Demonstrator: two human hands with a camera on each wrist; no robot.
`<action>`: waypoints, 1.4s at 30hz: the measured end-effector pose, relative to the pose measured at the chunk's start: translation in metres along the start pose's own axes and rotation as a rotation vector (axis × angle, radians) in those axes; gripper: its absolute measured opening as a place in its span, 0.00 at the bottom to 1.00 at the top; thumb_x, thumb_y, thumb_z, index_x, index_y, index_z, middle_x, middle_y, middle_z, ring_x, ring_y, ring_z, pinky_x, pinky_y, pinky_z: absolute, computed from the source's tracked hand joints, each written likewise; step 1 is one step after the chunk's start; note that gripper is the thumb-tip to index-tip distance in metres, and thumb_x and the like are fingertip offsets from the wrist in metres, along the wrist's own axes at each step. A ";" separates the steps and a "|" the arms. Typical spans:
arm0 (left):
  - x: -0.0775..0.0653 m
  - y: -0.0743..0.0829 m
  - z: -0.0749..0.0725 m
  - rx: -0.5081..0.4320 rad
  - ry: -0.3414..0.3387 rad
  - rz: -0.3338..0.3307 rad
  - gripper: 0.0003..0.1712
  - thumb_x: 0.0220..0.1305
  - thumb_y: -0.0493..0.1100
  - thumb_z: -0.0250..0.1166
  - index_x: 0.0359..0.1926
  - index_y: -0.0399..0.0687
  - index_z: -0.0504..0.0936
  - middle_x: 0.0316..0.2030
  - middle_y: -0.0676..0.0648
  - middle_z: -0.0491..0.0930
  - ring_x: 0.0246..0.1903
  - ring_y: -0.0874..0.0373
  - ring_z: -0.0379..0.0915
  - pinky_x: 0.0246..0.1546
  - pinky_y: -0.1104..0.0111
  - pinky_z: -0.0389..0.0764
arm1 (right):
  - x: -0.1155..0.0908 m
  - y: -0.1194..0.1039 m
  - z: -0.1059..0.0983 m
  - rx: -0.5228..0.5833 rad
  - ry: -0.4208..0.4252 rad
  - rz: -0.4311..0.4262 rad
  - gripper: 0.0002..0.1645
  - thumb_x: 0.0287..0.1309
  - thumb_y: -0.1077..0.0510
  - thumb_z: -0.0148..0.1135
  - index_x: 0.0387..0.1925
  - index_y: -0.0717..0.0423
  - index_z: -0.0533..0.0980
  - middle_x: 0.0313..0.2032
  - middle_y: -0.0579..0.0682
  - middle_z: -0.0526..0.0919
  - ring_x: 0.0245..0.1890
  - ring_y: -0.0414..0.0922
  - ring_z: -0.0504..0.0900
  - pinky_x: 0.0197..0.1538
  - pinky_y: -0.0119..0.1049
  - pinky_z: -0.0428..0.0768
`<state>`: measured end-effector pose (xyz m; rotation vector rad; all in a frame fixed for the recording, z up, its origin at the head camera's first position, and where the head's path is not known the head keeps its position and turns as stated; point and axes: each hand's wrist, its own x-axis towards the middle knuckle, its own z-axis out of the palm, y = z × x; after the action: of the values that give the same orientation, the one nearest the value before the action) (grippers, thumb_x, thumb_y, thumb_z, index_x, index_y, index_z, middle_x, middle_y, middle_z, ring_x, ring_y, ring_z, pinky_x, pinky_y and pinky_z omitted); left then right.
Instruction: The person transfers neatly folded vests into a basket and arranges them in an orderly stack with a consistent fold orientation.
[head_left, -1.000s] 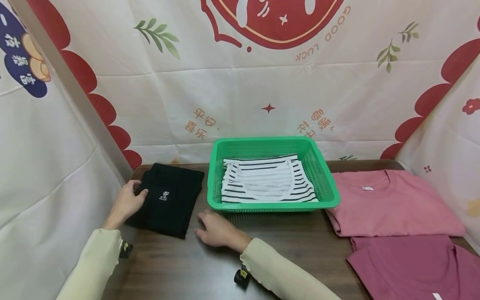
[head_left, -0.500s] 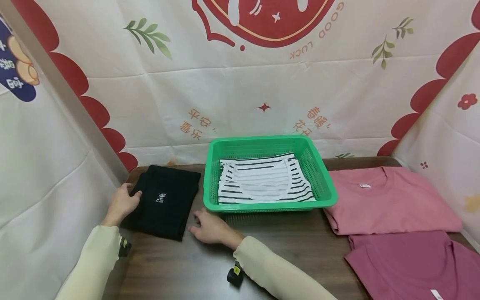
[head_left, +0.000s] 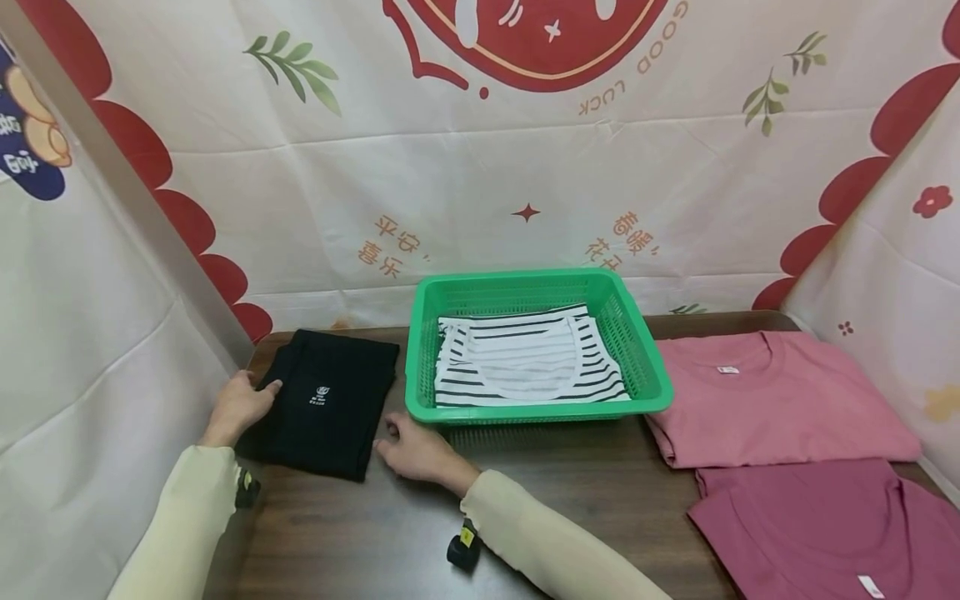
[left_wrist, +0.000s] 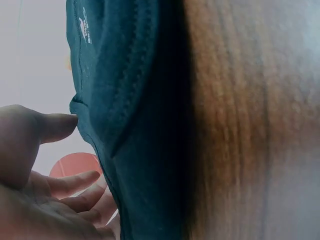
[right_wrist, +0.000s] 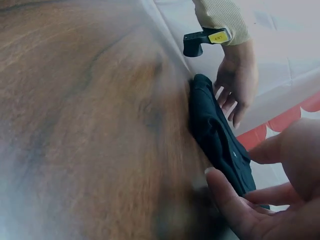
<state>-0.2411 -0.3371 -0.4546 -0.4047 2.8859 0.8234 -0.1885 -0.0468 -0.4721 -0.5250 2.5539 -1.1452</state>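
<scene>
A folded black garment [head_left: 318, 404] with a small white print lies flat at the left of the table. At its left edge is my left hand [head_left: 240, 408]; the thumb tip reaches the cloth's upper surface. In the left wrist view the hand's fingers [left_wrist: 82, 200] spread loosely along the garment's side. My right hand [head_left: 420, 450] is beside the garment's right edge, in front of the basket's corner. Its thumb and fingers [right_wrist: 225, 195] are apart and loosely bent, with the fingertips right at the cloth in the right wrist view.
A green plastic basket [head_left: 652, 367] stands at the back middle and holds a folded striped black-and-white top [head_left: 525, 358]. To the right lie a folded pink T-shirt [head_left: 780, 408] and a plum-coloured one [head_left: 817, 533]. Printed cloth walls [head_left: 480, 192] enclose the back and sides.
The right hand has moved slightly left, closer to the garment's right edge. The left hand's fingers have lowered at the left edge. The head view has shifted a little.
</scene>
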 end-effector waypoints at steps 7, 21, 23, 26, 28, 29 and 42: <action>-0.004 0.000 -0.001 -0.012 0.004 -0.031 0.43 0.68 0.56 0.51 0.62 0.16 0.55 0.57 0.17 0.60 0.55 0.27 0.59 0.56 0.39 0.65 | 0.008 -0.009 0.006 0.143 0.051 0.090 0.31 0.63 0.49 0.54 0.64 0.60 0.66 0.59 0.56 0.76 0.56 0.48 0.75 0.57 0.46 0.75; -0.010 -0.008 0.001 -0.043 -0.072 -0.033 0.37 0.68 0.59 0.49 0.45 0.20 0.71 0.44 0.21 0.68 0.41 0.33 0.66 0.42 0.46 0.73 | 0.015 -0.017 0.010 0.566 0.096 0.297 0.34 0.59 0.57 0.58 0.63 0.65 0.62 0.30 0.53 0.80 0.21 0.43 0.77 0.23 0.35 0.82; -0.012 -0.008 0.001 -0.038 -0.098 -0.030 0.38 0.68 0.60 0.49 0.44 0.21 0.71 0.41 0.23 0.68 0.38 0.37 0.65 0.39 0.48 0.73 | 0.015 -0.017 0.009 0.580 0.108 0.330 0.32 0.58 0.57 0.59 0.62 0.64 0.63 0.22 0.50 0.76 0.17 0.41 0.73 0.18 0.31 0.78; -0.014 -0.007 -0.001 -0.036 -0.165 -0.030 0.43 0.67 0.62 0.48 0.55 0.19 0.67 0.49 0.20 0.68 0.45 0.33 0.67 0.48 0.43 0.73 | 0.015 -0.016 0.009 0.568 0.123 0.364 0.26 0.57 0.56 0.59 0.56 0.61 0.67 0.16 0.47 0.71 0.14 0.40 0.69 0.12 0.27 0.70; -0.016 -0.006 -0.002 -0.038 -0.214 -0.029 0.47 0.67 0.64 0.47 0.60 0.18 0.62 0.55 0.19 0.64 0.51 0.31 0.64 0.53 0.40 0.69 | 0.015 -0.016 0.009 0.556 0.131 0.373 0.22 0.56 0.56 0.60 0.52 0.60 0.69 0.16 0.47 0.71 0.13 0.39 0.68 0.11 0.26 0.67; -0.016 -0.006 -0.002 -0.041 -0.240 -0.034 0.49 0.67 0.65 0.46 0.61 0.18 0.60 0.57 0.19 0.63 0.52 0.30 0.63 0.54 0.39 0.68 | 0.014 -0.016 0.009 0.549 0.133 0.373 0.21 0.56 0.56 0.60 0.49 0.59 0.69 0.17 0.47 0.72 0.12 0.39 0.67 0.10 0.26 0.67; -0.026 -0.009 -0.002 -0.198 -0.478 -0.014 0.40 0.65 0.61 0.54 0.55 0.23 0.69 0.36 0.40 0.83 0.34 0.52 0.79 0.40 0.57 0.80 | 0.012 -0.015 0.008 0.377 0.068 0.383 0.14 0.55 0.50 0.63 0.32 0.55 0.71 0.15 0.46 0.68 0.08 0.41 0.64 0.13 0.31 0.66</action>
<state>-0.2133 -0.3397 -0.4529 -0.2076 2.3706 1.0431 -0.1928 -0.0668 -0.4675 0.0912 2.2674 -1.4573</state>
